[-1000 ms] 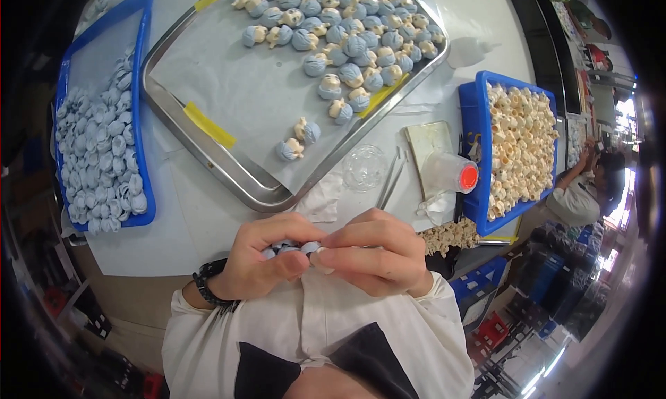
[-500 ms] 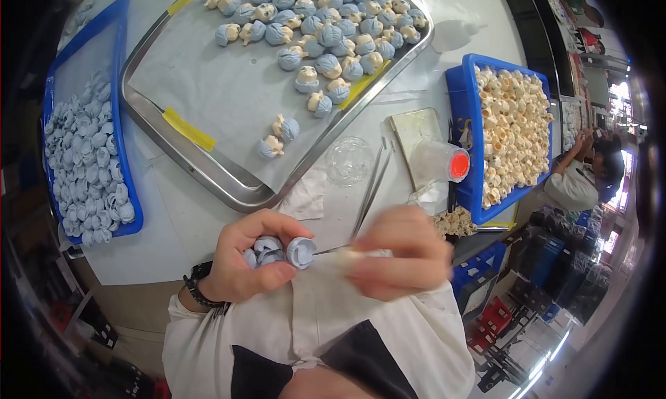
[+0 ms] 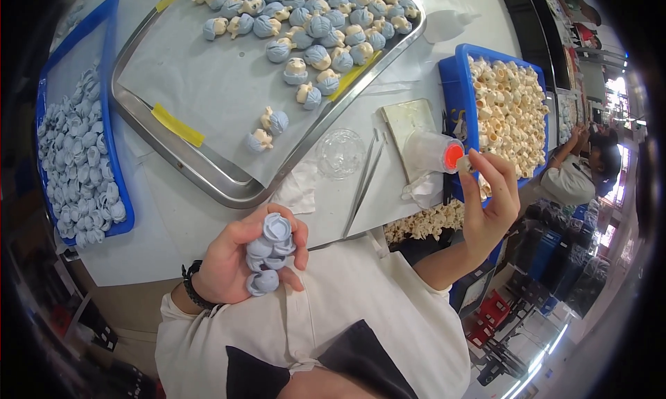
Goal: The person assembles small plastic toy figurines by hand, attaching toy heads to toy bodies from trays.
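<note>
I see the left hand closed around several blue caps, the right hand pinching a small cream piece beside the blue bin.

Blue caps in left hand

We're looking down at a big white worktable that fills most of the view, its edge curving with the lens. Off to the right there's bright daylight coming in from a window. Down below the table edge we can see blue crates and a red crate on a pale floor. Another person is bent over at the right.
</note>
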A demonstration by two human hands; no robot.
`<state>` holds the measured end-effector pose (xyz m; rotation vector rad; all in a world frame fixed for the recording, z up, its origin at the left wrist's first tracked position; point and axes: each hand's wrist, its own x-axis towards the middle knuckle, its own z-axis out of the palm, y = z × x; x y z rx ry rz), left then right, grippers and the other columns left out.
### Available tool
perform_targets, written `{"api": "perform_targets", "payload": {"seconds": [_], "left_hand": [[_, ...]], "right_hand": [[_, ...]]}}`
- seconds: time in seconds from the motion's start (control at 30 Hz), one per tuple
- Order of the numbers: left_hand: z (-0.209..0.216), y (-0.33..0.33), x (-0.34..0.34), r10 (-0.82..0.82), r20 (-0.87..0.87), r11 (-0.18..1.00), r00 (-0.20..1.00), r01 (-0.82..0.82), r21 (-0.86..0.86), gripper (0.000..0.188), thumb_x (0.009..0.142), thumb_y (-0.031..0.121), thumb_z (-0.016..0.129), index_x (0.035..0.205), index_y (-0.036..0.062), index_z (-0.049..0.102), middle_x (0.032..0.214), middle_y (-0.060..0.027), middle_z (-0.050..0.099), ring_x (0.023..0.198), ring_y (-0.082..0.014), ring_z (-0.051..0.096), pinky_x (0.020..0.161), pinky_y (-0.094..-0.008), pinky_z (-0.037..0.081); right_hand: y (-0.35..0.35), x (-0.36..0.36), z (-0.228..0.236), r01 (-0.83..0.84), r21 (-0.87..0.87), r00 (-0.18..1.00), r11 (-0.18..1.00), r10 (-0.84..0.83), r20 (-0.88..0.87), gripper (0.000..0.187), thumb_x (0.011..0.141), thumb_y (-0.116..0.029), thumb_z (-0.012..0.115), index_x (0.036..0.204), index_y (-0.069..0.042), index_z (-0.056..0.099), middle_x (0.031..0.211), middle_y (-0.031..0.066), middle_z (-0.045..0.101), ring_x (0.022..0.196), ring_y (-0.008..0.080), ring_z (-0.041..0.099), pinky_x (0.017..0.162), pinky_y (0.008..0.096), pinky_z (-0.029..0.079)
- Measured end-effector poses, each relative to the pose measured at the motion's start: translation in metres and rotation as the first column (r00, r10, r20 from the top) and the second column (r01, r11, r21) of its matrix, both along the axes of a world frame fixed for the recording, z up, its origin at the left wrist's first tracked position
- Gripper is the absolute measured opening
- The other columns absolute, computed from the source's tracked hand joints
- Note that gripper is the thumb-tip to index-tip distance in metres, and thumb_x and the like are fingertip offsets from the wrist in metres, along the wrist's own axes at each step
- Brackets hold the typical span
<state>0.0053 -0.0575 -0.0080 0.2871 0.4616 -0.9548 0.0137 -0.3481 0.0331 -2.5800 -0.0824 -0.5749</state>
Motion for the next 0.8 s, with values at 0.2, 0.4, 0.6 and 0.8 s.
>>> {"api": "perform_targets", "payload": {"seconds": [0.2, 0.4, 0.6, 0.8], "left_hand": [[0.001, 0.012, -0.001, -0.117, 0.225, 0.982, 0.967, 0.146, -0.117, 0.030, 0.083, 0.021, 0.046, 0.104, 0.0013, 0.041, 0.085, -0.0116, 0.049, 0.064, -0.0136, 0.051, 0.050, -0.0244, 0.045], [0.013, 0.013, 0.000, -0.274, 0.432, 0.947, 0.859, 0.164, 0.275, 0.031, 0.080, 0.013, 0.045, 0.108, -0.0016, 0.044, 0.078, -0.0058, 0.051, 0.057, -0.0064, 0.047, 0.050, -0.0198, 0.041], [0.015, 0.011, 0.000, -0.303, 0.477, 0.928, 0.825, 0.142, 0.343, 0.034, 0.081, 0.015, 0.042, 0.110, -0.0017, 0.046, 0.077, -0.0051, 0.051, 0.056, -0.0053, 0.045, 0.052, -0.0190, 0.039], [0.013, 0.008, 0.001, -0.202, 0.465, 0.930, 0.862, 0.020, 0.368, 0.036, 0.082, 0.019, 0.042, 0.110, -0.0018, 0.046, 0.077, -0.0056, 0.051, 0.057, -0.0057, 0.046, 0.053, -0.0194, 0.039]], "right_hand": [[-0.001, 0.002, -0.002, -0.004, -0.030, 1.000, 1.000, 0.003, -0.017, 0.026, 0.063, 0.004, 0.066, 0.089, -0.001, 0.064, 0.081, 0.0091, 0.058, 0.075, 0.0202, 0.053, 0.068, 0.0276, 0.041], [0.000, 0.002, -0.004, 0.014, 0.024, 1.000, 1.000, -0.014, -0.003, 0.025, 0.063, 0.004, 0.066, 0.087, -0.001, 0.064, 0.081, 0.0090, 0.058, 0.075, 0.0205, 0.053, 0.067, 0.0278, 0.041], [0.000, 0.003, -0.005, -0.004, 0.014, 1.000, 1.000, 0.004, -0.021, 0.024, 0.063, 0.004, 0.066, 0.087, -0.001, 0.063, 0.081, 0.0093, 0.058, 0.073, 0.0203, 0.053, 0.066, 0.0276, 0.041], [0.000, -0.001, -0.007, 0.037, 0.049, 0.999, 0.998, -0.036, -0.019, 0.022, 0.064, 0.003, 0.066, 0.085, 0.000, 0.061, 0.081, 0.0104, 0.058, 0.077, 0.0215, 0.054, 0.068, 0.0283, 0.041]]}}
